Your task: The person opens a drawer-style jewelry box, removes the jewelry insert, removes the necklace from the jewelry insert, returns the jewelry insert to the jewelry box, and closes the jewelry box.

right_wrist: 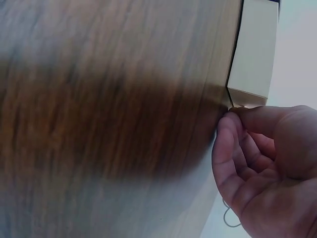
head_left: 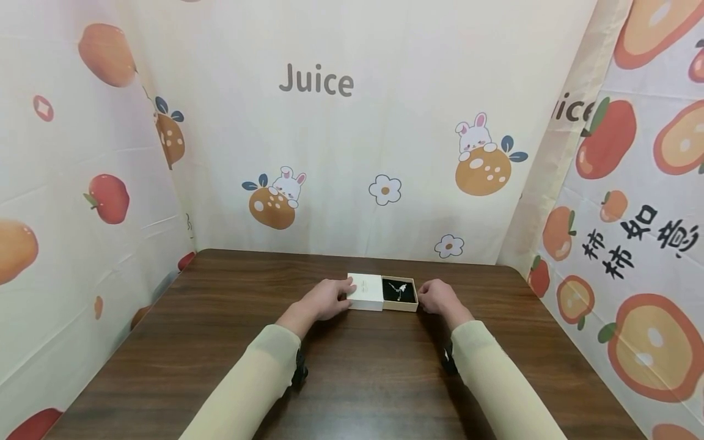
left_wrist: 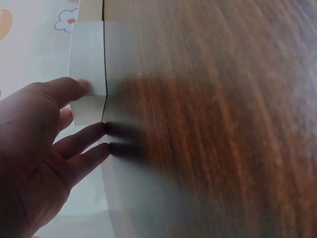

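A dark wood-grain table stands against pale cloth walls printed with fruit, rabbits and "Juice". Near its far edge lies a box, its white cover beside a pulled-out tray with jewelry on black. The left hand pinches the cover's end; the right hand, fingertips together, is at the tray's end, whether gripping it I cannot tell.
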The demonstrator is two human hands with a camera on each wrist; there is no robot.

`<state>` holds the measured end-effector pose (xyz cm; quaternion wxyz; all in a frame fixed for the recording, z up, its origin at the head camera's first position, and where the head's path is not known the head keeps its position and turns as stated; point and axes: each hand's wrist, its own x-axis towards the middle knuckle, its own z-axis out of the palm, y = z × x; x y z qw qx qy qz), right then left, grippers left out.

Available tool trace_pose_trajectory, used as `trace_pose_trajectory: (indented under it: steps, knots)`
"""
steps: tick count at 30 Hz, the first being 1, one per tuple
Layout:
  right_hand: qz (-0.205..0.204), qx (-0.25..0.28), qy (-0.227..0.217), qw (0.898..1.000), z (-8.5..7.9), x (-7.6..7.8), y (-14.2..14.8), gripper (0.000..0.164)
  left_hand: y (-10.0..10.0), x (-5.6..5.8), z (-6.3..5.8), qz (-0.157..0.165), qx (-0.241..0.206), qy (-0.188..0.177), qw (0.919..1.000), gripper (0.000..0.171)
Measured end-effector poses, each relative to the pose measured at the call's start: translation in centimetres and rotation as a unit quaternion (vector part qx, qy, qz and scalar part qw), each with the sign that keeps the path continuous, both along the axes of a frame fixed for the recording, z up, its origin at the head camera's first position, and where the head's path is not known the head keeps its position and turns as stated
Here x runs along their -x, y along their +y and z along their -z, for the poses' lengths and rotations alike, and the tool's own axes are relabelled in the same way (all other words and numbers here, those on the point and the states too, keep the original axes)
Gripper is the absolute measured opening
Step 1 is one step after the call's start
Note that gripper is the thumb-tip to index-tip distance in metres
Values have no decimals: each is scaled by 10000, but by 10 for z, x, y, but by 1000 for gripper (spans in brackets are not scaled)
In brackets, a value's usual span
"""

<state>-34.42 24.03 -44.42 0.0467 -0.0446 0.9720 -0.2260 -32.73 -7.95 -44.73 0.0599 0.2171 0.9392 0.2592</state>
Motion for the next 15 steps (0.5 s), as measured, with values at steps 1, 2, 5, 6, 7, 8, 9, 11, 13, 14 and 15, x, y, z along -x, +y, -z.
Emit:
trace_pose_trajectory:
  steps: [1,2,5,6,7,8,9,11,13,14,15]
  knots:
    - [-37,-18,2,10000,0,0,0,18,0,0,0,-12,6,-19,10000,51]
    - [-62,-45,4,10000,0,1,-1,17,0,0,0,-23,6,-37,10000,51]
    - [-163,-177,52,9997,0,1,-2,15,0,-1,-1,-46,4,-78,10000,51]
    - [-193,-236,91,9995,-1,1,-2,15,0,-2,-1,-44,10,-79,10000,51]
    - [-223,-304,141,9992,-1,1,-2,14,0,-2,-1,-47,8,-88,9999,51]
    - [-225,-342,163,9990,-1,2,-2,14,0,-2,-2,-41,8,-86,10000,51]
    - [-243,-385,186,9988,-1,2,-2,14,0,-2,-2,-29,11,-73,10000,51]
    - [-287,-467,246,9982,-1,3,-2,13,0,-1,-1,-12,4,-50,10000,51]
    - [-315,-505,258,9979,-1,4,-2,13,0,-1,-1,-7,-9,-46,10000,51]
    - [-343,-521,271,9977,-2,5,-2,13,0,-1,-1,-3,-15,-34,10000,51]
    - [-372,-537,275,9975,-2,5,-1,12,0,0,-1,-1,-24,-24,10000,51]
